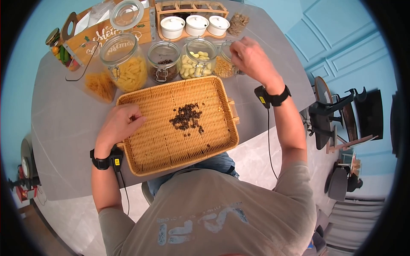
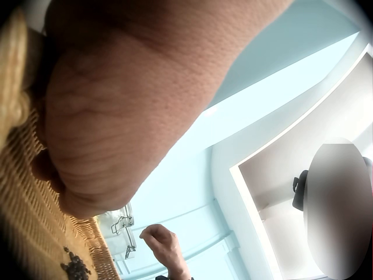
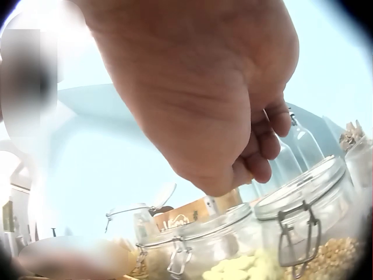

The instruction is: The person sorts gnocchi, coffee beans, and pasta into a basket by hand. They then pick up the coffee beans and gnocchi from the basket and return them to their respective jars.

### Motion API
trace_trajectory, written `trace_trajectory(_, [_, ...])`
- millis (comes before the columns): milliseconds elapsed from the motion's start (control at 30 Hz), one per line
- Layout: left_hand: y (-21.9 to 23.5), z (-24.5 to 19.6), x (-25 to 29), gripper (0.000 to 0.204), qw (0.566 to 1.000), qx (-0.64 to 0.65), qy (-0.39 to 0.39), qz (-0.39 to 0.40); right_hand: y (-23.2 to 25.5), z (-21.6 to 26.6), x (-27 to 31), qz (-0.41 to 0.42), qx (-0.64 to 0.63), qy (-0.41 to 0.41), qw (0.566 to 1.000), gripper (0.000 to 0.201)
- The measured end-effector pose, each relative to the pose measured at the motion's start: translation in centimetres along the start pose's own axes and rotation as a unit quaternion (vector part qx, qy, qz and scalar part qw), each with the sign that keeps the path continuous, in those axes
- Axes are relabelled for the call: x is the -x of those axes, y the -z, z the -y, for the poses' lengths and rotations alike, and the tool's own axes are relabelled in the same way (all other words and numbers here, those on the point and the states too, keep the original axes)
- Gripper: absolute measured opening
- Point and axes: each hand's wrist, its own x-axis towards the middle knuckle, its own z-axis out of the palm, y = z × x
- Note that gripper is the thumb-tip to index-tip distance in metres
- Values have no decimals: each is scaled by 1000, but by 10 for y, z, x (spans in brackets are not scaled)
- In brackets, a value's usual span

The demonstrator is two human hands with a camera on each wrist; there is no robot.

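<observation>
My right hand [image 1: 253, 59] hangs over a clip-top glass jar of yellow corn kernels [image 1: 223, 67], fingers curled toward the thumb. In the right wrist view the curled fingers [image 3: 265, 146] show above the jar rims; I cannot tell whether they pinch anything. My left hand [image 1: 120, 124] rests at the left rim of a woven basket [image 1: 158, 149], loosely curled with the thumb toward the inside. A pile of dark brown beans [image 1: 186, 117] lies in the middle of the basket. A few yellow kernels [image 1: 220, 110] lie near its right side.
Glass jars of tube pasta [image 1: 129, 72], dark beans [image 1: 164, 68] and pale oblong pieces [image 1: 197, 64] stand behind the basket. Spiral pasta [image 1: 101, 85] fills a container at left. Farther back are a wooden crate [image 1: 98, 38], white lidded pots [image 1: 172, 28] and a brown dried bundle [image 1: 238, 23].
</observation>
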Motion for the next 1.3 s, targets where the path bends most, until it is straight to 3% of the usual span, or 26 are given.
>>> trace_trajectory(100, [-1, 1, 0, 25, 1000, -5, -7, -2, -13, -17, 2, -31, 60, 34, 997, 7])
trace_trajectory(200, [-1, 2, 0, 25, 1000, -5, -5, -5, -8, 2, 9, -15, 49, 63, 997, 6])
trace_trajectory(300, [0, 0, 0, 25, 1000, -3, -3, -5, -5, 32, 25, 5, 119, 100, 988, 7])
trace_trajectory(333, [0, 0, 0, 25, 1000, -4, -5, -5, -6, 36, 28, -30, 104, 122, 987, 8])
trace_trajectory(433, [0, 1, 0, 25, 1000, -5, -8, -8, 6, 60, 37, 27, 68, 96, 993, 8])
trace_trajectory(533, [0, 0, 0, 25, 1000, -5, -6, -4, -6, 64, 47, 128, 35, 122, 984, 9])
trace_trajectory(833, [2, -3, 0, 24, 1000, -9, -4, -3, -54, 66, 65, 216, 54, 164, 961, 15])
trace_trajectory(1233, [2, -1, 0, 25, 1000, -10, -5, -2, -68, 65, 62, 167, 59, 178, 968, 13])
trace_trajectory(1300, [1, 0, 0, 26, 1000, -10, -6, -2, -67, 66, 62, 193, 86, 181, 961, 11])
